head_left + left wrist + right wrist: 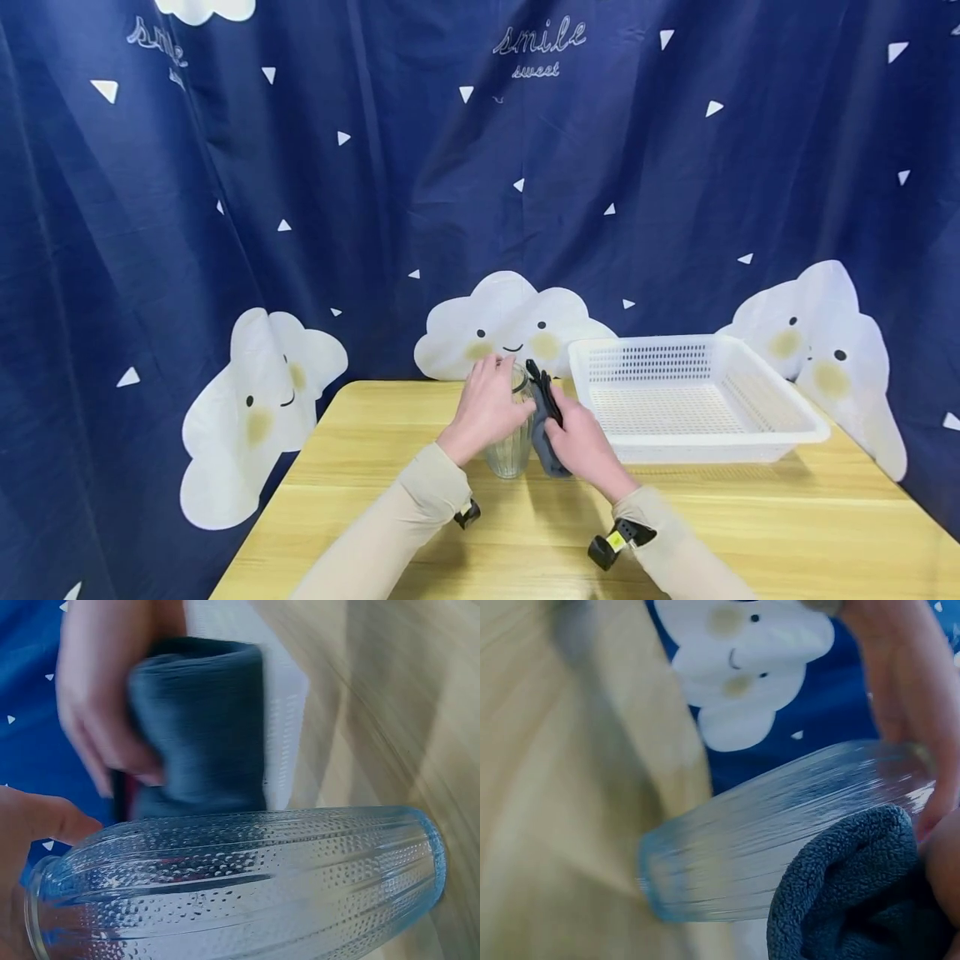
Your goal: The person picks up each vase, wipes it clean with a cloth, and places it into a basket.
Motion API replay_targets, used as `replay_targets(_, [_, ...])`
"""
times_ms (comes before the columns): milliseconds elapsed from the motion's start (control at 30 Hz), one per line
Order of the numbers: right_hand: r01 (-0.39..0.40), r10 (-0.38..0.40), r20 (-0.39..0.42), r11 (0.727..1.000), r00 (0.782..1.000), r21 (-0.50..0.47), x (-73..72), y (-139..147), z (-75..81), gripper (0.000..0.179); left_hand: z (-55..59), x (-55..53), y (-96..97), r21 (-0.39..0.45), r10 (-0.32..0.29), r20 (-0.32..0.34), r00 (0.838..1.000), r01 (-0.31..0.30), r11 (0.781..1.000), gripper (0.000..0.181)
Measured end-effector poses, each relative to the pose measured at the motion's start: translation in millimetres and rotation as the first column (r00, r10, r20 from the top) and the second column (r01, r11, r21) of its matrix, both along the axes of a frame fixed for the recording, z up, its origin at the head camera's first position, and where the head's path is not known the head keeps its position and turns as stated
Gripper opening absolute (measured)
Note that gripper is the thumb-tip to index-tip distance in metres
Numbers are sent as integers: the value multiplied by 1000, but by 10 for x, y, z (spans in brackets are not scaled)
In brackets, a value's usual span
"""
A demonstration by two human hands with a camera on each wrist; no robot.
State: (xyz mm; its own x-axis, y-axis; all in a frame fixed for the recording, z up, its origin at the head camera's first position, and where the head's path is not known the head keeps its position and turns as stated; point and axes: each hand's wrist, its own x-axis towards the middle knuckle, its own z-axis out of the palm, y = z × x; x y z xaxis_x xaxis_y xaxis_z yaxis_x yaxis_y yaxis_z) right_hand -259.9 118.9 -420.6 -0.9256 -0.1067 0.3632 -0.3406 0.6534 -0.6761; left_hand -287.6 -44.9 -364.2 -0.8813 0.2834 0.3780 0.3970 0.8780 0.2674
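Near the middle of the table, my left hand grips a clear ribbed glass vase near its rim. The vase stands about upright, and its textured side fills the lower left wrist view. Whether its base touches the table, I cannot tell. Just to its right, my right hand holds a folded dark grey towel, which hangs down beside the glass. A slim black thing also sticks up from the right hand; its kind is unclear. In the right wrist view the towel overlaps part of the vase.
A white perforated plastic basket stands on the right of the wooden table, just beyond my right hand. Behind the table hangs a dark blue curtain with clouds and triangles.
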Motion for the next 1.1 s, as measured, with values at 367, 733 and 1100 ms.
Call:
replay_targets(367, [-11, 12, -6, 985, 1000, 173, -74, -106, -112, 62, -30, -24, -32, 50, -1, -11, 1000, 2, 999, 78])
replay_targets(733, [-124, 96, 143, 972, 985, 199, -134, -115, -417, 58, -45, -40, -36, 51, 14, -40, 999, -11, 999, 76])
replay_targets(1100, [-36, 29, 111, 998, 993, 60, -69, -37, -87, 59, -101, -59, -7, 109, 65, -28, 998, -61, 992, 75])
